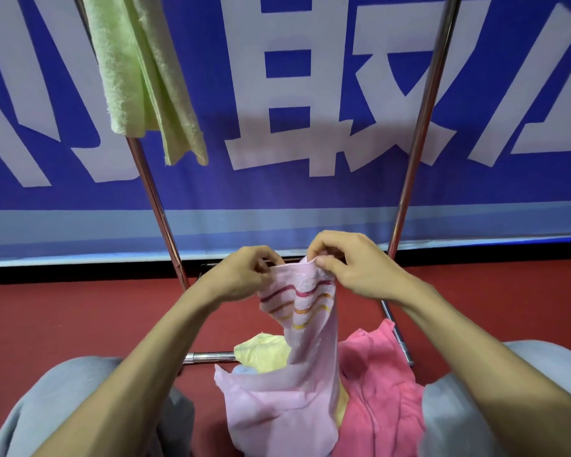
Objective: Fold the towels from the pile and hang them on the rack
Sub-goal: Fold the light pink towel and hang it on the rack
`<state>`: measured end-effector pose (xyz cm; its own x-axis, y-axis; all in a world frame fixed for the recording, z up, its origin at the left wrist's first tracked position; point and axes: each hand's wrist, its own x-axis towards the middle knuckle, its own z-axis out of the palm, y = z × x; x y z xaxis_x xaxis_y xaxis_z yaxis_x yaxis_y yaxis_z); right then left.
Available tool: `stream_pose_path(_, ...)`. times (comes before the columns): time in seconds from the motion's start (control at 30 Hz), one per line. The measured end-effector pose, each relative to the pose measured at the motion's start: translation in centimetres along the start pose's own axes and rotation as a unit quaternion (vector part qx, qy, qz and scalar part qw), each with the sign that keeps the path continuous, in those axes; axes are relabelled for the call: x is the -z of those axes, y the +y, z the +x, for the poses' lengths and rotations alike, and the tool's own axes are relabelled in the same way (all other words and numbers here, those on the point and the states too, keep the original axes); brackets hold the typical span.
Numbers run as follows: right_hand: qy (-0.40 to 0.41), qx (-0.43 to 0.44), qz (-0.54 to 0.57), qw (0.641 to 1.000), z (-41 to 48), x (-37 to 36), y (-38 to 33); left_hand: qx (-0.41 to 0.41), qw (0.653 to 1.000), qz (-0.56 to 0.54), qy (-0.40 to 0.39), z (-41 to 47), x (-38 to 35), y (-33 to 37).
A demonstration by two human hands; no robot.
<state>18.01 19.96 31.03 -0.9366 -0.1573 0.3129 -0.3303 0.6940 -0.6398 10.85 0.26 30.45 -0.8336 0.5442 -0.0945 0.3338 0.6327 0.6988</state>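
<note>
The left hand (244,275) and the right hand (353,268) are each pinching the top hem of a pale pink striped towel (310,328), fingers curled on the cloth and sitting close together, so it is hanging bunched and twisting downward. Its lower end is trailing onto the pile, where a hot pink towel (383,387) and a yellow towel (264,352) are lying against the base of the rack (211,357). A green towel (139,77) is draping from the rack up at the left. With the grips so near each other, the corners are probably not being held, and a fold started now risks coming out crooked. The dragging tail could also be catching the pile and lifting another towel with it. The frame is cutting off the rack's top rail, the hem is hiding several fingertips, and the pile's near side is running out of view.
</note>
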Motion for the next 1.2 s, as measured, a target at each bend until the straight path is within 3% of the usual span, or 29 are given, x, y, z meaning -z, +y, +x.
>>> stream_pose_path(0.17,-0.023,-0.010,0.058,0.998,0.2,0.6,0.6,-0.031,0.986,0.155,-0.043,0.2,1.2,-1.1)
stream_pose_path(0.33,-0.019,0.006,0.136,0.991,0.2,1.3,0.4,-0.081,0.990,0.049,-0.101,0.3,1.1,-1.4)
stream_pose_path(0.43,-0.018,0.011,0.178,0.984,0.0,1.8,-0.1,-0.096,0.984,0.093,-0.121,0.5,0.7,-1.5)
stream_pose_path(0.53,-0.001,0.010,0.176,0.984,-0.1,2.3,-0.2,-0.063,0.970,0.223,-0.076,0.9,1.4,-1.9)
stream_pose_path(0.6,0.033,-0.011,0.157,0.987,0.1,2.2,0.6,-0.033,0.972,0.233,-0.028,0.7,2.3,-1.8)
stream_pose_path(0.8,0.150,-0.131,0.089,0.976,1.2,1.2,3.9,-0.054,0.979,0.175,0.087,-0.3,3.4,-0.9)
stream_pose_path(0.97,0.135,-0.101,-0.053,0.984,1.2,1.8,3.9,-0.080,0.977,0.093,0.172,-0.2,3.3,-0.7)
stream_pose_path(1.07,0.134,-0.089,-0.074,0.984,1.2,2.2,4.0,-0.102,0.977,0.012,0.186,-0.4,3.4,-0.2)
stream_pose_path(1.2,0.125,-0.086,-0.084,0.985,1.0,2.1,4.0,-0.099,0.971,-0.001,0.217,-0.3,3.2,-0.2)
